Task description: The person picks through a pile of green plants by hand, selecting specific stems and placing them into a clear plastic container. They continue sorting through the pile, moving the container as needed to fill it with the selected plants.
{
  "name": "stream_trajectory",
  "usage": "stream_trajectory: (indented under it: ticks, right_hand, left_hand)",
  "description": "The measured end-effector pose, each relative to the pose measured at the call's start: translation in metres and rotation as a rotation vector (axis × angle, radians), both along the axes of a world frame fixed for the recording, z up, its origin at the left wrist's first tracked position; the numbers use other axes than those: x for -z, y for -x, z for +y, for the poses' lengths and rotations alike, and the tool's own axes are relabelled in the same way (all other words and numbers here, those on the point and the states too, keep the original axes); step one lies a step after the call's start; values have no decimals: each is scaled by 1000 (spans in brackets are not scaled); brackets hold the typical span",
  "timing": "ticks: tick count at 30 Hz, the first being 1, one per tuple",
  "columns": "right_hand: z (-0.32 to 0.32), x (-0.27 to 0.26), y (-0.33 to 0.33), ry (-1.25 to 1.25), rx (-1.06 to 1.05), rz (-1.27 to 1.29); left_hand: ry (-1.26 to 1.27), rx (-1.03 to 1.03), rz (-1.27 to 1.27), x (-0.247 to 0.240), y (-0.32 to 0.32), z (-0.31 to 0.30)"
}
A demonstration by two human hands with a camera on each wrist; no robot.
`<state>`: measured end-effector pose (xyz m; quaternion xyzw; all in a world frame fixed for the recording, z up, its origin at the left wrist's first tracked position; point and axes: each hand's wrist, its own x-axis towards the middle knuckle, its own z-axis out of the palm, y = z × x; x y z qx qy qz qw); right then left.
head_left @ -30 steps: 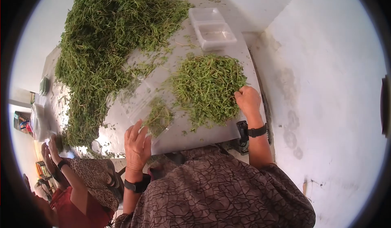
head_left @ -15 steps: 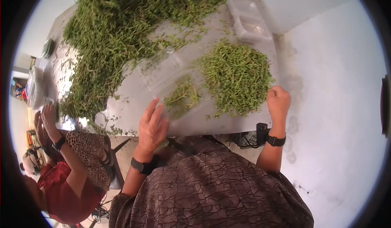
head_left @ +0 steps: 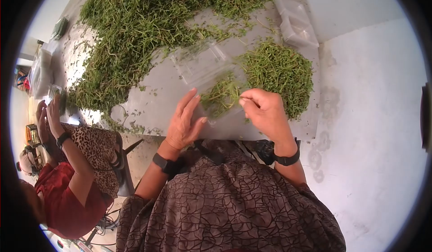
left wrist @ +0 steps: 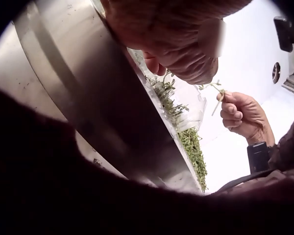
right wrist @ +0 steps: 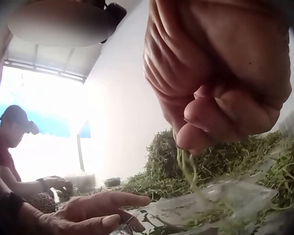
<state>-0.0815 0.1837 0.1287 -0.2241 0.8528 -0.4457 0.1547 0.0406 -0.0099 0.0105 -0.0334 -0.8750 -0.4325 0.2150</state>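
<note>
My right hand (head_left: 266, 114) pinches a thin green sprig (right wrist: 185, 166) between thumb and forefinger, over a clear plastic clamshell box (head_left: 193, 67). A small heap of leafy greens (head_left: 221, 94) lies in the near half of that box, whose lid half is folded back flat. At the box's left edge is my left hand (head_left: 182, 123), fingers straight and thumb spread. In the left wrist view, the sprig (left wrist: 216, 98) hangs from the right fingertips. Right of the box sits a rounded pile of trimmed greens (head_left: 281, 76).
A large heap of greens (head_left: 144, 31) covers the table's far and left parts. Empty clear boxes (head_left: 297, 24) stand stacked at the far right. Another person (head_left: 67, 189) works on the left, near a filled box (head_left: 59, 28). A white wall (head_left: 360, 94) borders the right side.
My right hand has moved left from the trimmed pile's right edge to over the box, with a sprig in its fingers. The left hand stays at the box's left edge. The head view has shifted.
</note>
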Motion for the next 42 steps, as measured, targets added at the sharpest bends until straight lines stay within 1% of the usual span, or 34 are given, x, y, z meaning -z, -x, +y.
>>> stream_trajectory:
  ticks: [2,4,6,9,12,13,16,17,19,20,22,24,26,27,29,30,31,32,33,36,39,42]
  right_hand:
    - [-7,7,-3,57,12,-89]
    - [-4,13,-3,56,17,-80]
    - [1,15,-5,-42,59,-93]
    - [12,29,-10,-93,50,-52]
    - [18,30,-16,-82,109,-30]
    - [19,25,-16,-151,134,40]
    - [32,31,-7,-194,234,122]
    - [37,31,-3,-195,245,130]
    - [47,32,6,-220,373,231]
    - [52,34,11,-222,375,230]
    - [62,38,22,-279,452,266]
    - [68,44,32,-308,463,269]
    - [71,48,41,-351,511,368]
    - [70,48,46,-349,511,367]
    - [66,50,51,-467,509,438]
    - [64,51,53,-467,507,437]
    - [61,52,56,-573,488,453]
    - [59,52,58,-679,467,469]
    - [57,53,60,-677,465,468]
    - [52,56,64,-729,475,460]
    - [52,62,66,-730,477,505]
    - [60,70,66,-735,489,566]
  left_hand:
    - [-21,6,-1,0,0,0]
    - [-43,19,3,1,1,0]
    - [-36,24,32,2,3,0]
    - [-26,42,42,-1,4,-1]
    - [-35,80,17,0,2,0]
    - [-46,95,30,1,1,1]
    - [-80,112,-6,2,1,0]
    - [-51,102,-15,0,1,0]
    - [-23,96,-26,-2,0,0]
    - [-6,95,-40,-2,-1,0]
    - [12,88,-57,-2,-1,1]
    - [25,78,-43,-1,-1,2]
    - [41,71,-48,-1,-2,3]
    - [53,62,-46,0,-2,3]
    - [41,54,-49,0,-2,4]
    - [26,46,-53,0,-2,5]
    - [26,43,-54,-3,-1,7]
    - [92,42,-41,-6,0,8]
    - [159,41,-27,-9,1,10]
    - [124,51,-40,-6,0,18]
    - [127,93,-57,-7,0,19]
    - [125,86,-45,-5,0,20]
